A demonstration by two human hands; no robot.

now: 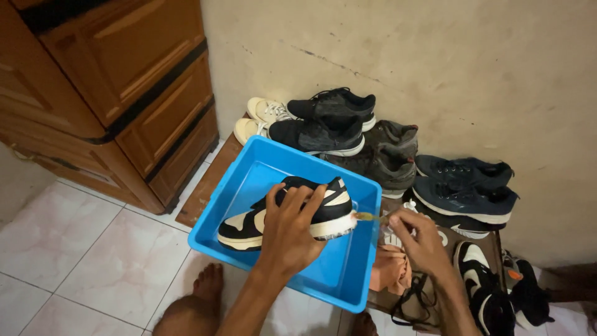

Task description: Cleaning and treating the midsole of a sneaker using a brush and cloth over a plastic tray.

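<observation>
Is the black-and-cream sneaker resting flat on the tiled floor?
No: the left hand holds the sneaker over the blue tub, while the right hand brushes its heel.

Black-and-cream sneaker (292, 211) lies sideways in tub, small brush (367, 216) touching its heel

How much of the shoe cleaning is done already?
Done: one black and cream shoe sits in the blue tub. In hand: the left hand steadies it while the right hand scrubs its heel end with a small brush. Left: I can't tell how clean it is, and a row of other shoes waits by the wall.
</observation>
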